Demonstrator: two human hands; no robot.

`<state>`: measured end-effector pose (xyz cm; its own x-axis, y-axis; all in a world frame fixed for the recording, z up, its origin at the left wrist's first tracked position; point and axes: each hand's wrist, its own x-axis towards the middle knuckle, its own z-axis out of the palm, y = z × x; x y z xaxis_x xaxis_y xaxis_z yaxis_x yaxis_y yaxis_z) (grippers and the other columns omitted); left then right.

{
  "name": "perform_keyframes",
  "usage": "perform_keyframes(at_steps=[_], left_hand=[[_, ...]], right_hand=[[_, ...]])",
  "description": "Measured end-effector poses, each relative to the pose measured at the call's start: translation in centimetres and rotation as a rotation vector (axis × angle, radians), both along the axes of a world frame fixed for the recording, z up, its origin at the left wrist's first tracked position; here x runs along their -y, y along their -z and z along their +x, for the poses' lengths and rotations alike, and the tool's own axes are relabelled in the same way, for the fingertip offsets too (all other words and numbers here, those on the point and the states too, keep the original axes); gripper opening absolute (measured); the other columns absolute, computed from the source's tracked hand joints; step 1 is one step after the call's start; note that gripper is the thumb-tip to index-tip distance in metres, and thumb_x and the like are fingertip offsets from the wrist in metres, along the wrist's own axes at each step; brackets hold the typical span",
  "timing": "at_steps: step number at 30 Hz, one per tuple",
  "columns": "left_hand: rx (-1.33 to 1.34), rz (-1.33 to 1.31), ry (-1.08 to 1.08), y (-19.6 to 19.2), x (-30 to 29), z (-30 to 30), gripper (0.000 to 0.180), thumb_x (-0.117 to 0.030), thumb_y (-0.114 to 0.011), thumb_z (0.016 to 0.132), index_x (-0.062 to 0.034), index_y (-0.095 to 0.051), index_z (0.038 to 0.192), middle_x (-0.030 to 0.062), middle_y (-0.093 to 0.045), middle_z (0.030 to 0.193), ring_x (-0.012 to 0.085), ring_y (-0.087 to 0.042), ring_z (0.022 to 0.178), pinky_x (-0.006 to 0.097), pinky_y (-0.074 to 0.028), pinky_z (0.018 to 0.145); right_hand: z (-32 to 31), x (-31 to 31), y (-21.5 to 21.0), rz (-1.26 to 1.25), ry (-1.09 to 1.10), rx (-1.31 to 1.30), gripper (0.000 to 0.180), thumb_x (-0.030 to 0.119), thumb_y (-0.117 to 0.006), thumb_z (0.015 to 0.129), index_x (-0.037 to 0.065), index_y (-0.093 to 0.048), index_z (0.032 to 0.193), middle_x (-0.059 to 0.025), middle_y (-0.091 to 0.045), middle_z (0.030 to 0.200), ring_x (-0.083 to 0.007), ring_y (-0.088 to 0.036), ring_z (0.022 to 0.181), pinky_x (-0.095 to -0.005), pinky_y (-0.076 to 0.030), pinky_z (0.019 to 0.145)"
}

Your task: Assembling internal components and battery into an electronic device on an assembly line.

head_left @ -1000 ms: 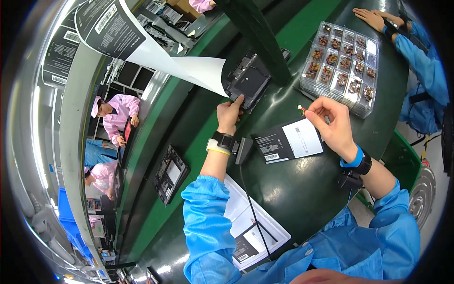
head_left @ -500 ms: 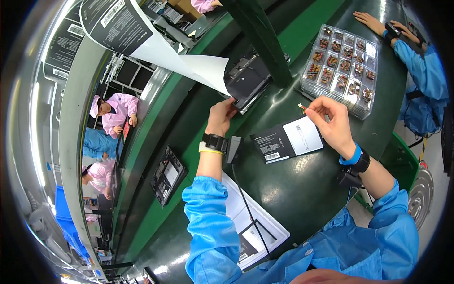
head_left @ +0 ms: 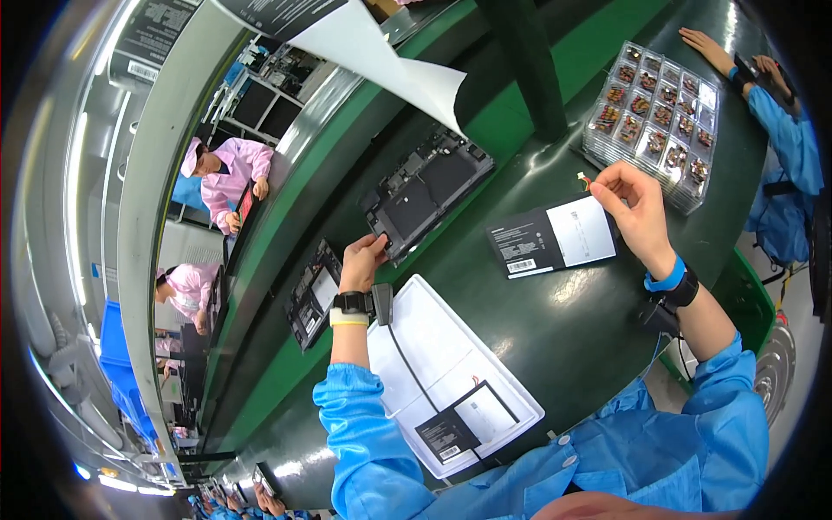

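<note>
My left hand has its thumb and fingers closed on the near corner of an opened flat electronic device, whose circuit board and black inner bays face up. The device lies on the green line. To the right, my right hand pinches the short coloured wires of a flat battery pack. A small white connector sticks out past those fingertips. The pack, black with a white label area, is over the dark green tabletop; whether it rests there fully, I cannot tell.
A white tray near me holds another battery pack. A second opened device lies further left. Clear compartment boxes of small wired parts are stacked at right, by a green post and a co-worker's hand. A printed sheet hangs above.
The opened device has slid left and nearer with my left hand, out from beneath the hanging sheet. My right hand still pinches the battery wires. The whole view has shifted slightly.
</note>
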<state>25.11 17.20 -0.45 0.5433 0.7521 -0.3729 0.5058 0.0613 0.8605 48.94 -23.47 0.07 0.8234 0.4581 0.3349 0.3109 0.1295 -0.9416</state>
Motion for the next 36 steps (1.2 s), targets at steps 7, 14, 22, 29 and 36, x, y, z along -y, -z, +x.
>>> perform_keyframes(at_steps=[7, 14, 22, 29, 36], left_hand=[[-0.419, 0.750, 0.148, -0.8, 1.0, -3.8, 0.049, -0.026, -0.082, 0.085, 0.0029, -0.069, 0.123, 0.0136, -0.070, 0.102, 0.0221, -0.066, 0.085, 0.032, -0.054, 0.081], [-0.191, 0.691, 0.238, -1.5, 5.0, 3.9, 0.042, -0.038, -0.079, 0.086, 0.0015, -0.079, 0.099, 0.0158, -0.076, 0.088, 0.0233, -0.072, 0.081, 0.033, -0.054, 0.077], [-0.076, 0.585, 0.128, 0.8, 6.0, 6.6, 0.034, -0.028, -0.083, 0.083, 0.0026, -0.079, 0.097, 0.0150, -0.077, 0.091, 0.0221, -0.073, 0.086, 0.034, -0.054, 0.081], [-0.013, 0.402, -0.043, 2.0, 3.3, 7.2, 0.029, -0.023, -0.086, 0.081, 0.0032, -0.079, 0.091, 0.0123, -0.075, 0.086, 0.0189, -0.070, 0.073, 0.033, -0.054, 0.071], [-0.200, 0.400, -0.082, 0.2, 3.9, 7.9, 0.032, -0.036, -0.085, 0.077, -0.0088, -0.081, 0.093, 0.0169, -0.077, 0.105, 0.0352, -0.072, 0.103, 0.044, -0.053, 0.093]], right_hand=[[0.3, -0.3, 0.2, -0.105, -0.027, 0.049, 0.006, 0.005, -0.071, 0.091, 0.000, -0.067, 0.089, 0.0014, -0.066, 0.078, -0.0045, -0.056, 0.070, -0.0218, -0.045, 0.065], [0.7, -1.5, -1.4, -0.084, -0.184, -0.024, 0.006, 0.005, -0.069, 0.094, 0.000, -0.067, 0.091, 0.0032, -0.065, 0.082, -0.0022, -0.055, 0.075, -0.0188, -0.044, 0.070], [2.2, -5.1, -4.9, -0.059, -0.154, 0.077, 0.011, 0.011, -0.071, 0.094, 0.001, -0.068, 0.090, 0.0039, -0.065, 0.079, -0.0016, -0.056, 0.074, -0.0183, -0.043, 0.068], [3.2, -12.5, -5.0, 0.024, -0.157, 0.102, 0.011, 0.011, -0.072, 0.092, -0.001, -0.071, 0.091, 0.0008, -0.068, 0.077, -0.0044, -0.058, 0.071, -0.0212, -0.045, 0.065], [2.6, -16.5, -5.9, -0.006, 0.043, 0.233, 0.017, 0.015, -0.078, 0.088, -0.001, -0.073, 0.089, -0.0023, -0.068, 0.070, -0.0062, -0.060, 0.066, -0.0241, -0.048, 0.062]])
